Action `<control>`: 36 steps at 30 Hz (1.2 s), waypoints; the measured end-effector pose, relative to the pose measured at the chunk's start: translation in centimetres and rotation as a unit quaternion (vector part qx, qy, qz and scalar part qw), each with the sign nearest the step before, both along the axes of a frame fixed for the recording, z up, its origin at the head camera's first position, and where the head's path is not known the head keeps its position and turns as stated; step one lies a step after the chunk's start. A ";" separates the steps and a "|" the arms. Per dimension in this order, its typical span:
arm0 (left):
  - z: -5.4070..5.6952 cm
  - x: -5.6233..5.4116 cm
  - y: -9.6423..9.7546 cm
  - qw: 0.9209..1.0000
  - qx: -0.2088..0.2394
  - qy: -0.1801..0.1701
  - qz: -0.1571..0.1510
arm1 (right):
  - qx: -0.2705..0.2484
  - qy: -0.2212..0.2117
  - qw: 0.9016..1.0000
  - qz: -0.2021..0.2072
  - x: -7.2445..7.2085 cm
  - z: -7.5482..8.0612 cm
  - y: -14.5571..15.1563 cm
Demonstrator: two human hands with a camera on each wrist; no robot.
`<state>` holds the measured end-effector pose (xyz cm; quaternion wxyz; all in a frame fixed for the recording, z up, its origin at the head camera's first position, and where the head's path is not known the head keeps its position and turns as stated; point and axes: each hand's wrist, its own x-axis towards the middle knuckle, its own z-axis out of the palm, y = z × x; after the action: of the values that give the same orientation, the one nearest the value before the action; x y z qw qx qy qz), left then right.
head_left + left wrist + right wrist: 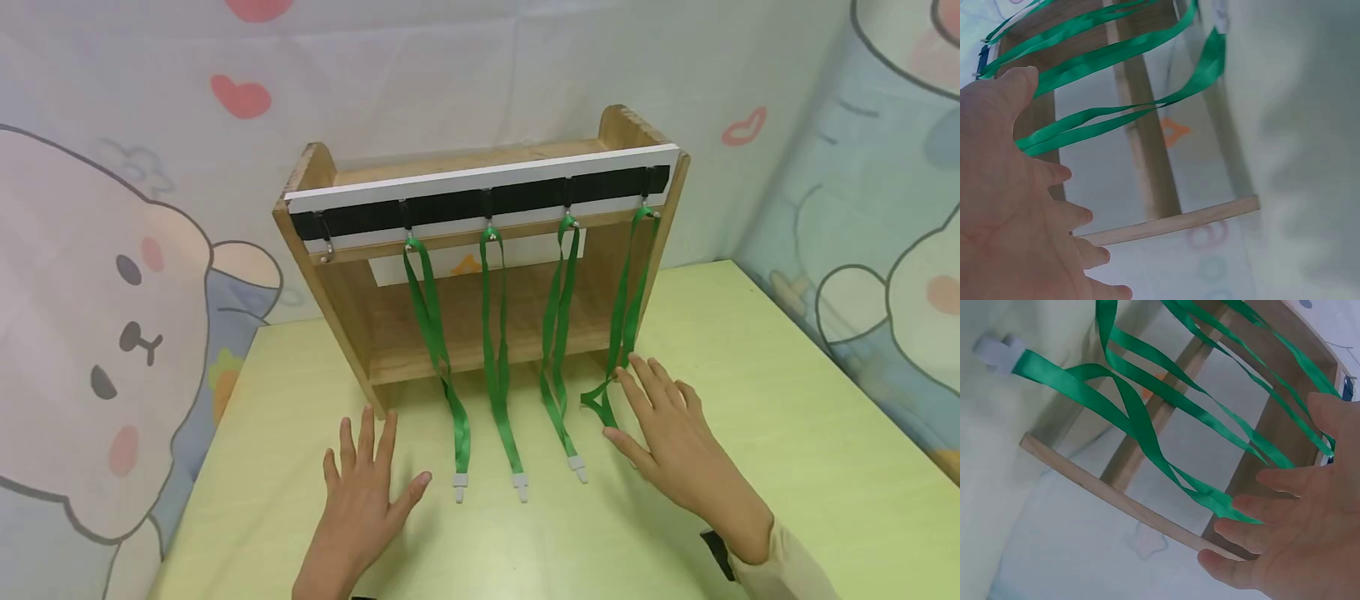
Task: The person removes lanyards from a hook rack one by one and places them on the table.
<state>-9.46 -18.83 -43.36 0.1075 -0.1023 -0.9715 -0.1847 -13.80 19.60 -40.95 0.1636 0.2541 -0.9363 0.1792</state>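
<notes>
Several green lanyards hang from metal hooks on a small wooden rack (322,317). My right hand (667,437) is spread beside the rightmost lanyard (617,333) and covers its lower end; whether the fingers touch it I cannot tell. In the right wrist view, green ribbons pass behind the right hand (1297,525), one ending in a pale clip (997,353). My left hand (358,492), fingers apart and holding nothing, is over the table left of the leftmost lanyard (429,321). Ribbons (1097,62) also pass beyond the left hand (1010,187) in the left wrist view.
A white strip with a black band (450,207) runs along the rack's top front. Its leftmost hook (327,250) carries no lanyard. The rack stands on a pale yellow-green table (757,400), before a cartoon-printed cloth (450,75).
</notes>
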 end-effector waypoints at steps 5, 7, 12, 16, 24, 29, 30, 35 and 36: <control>1.3 -0.5 -0.3 1.000 0.011 0.019 -0.001 | -0.025 0.051 0.998 0.033 -0.9 1.0 0.0; 1.8 -0.8 -0.4 0.999 0.019 0.028 -0.003 | -0.038 0.075 0.995 0.046 -1.2 1.3 -0.1; 3.2 -1.7 -0.8 0.998 0.034 0.055 -0.011 | -0.072 0.139 0.986 0.066 -2.1 2.3 -0.4; 4.1 -2.2 -1.1 0.996 0.045 0.071 -0.007 | -0.097 0.183 0.976 0.070 -3.0 3.0 -0.6; 5.9 -3.5 -1.8 0.993 0.089 0.083 0.003 | -0.158 0.242 0.955 0.062 -5.3 4.2 -0.8; 6.7 -5.4 -2.2 0.990 0.112 0.082 0.013 | -0.224 0.253 0.940 0.047 -6.8 5.0 -1.2; 6.8 -5.8 -2.3 0.990 0.114 0.083 0.017 | -0.236 0.254 0.937 0.041 -7.0 5.0 -1.3; 7.0 -7.5 -2.9 0.987 0.140 0.075 0.032 | -0.288 0.252 0.924 0.004 -7.9 5.0 -1.6; 6.9 -7.7 -3.0 0.986 0.148 0.069 0.033 | -0.296 0.251 0.922 -0.004 -8.1 5.0 -1.7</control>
<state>-17.19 -21.86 -36.42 0.1938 -0.0659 -0.9265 -0.3158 -21.85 17.93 -35.95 0.4619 0.2275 -0.7695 0.3777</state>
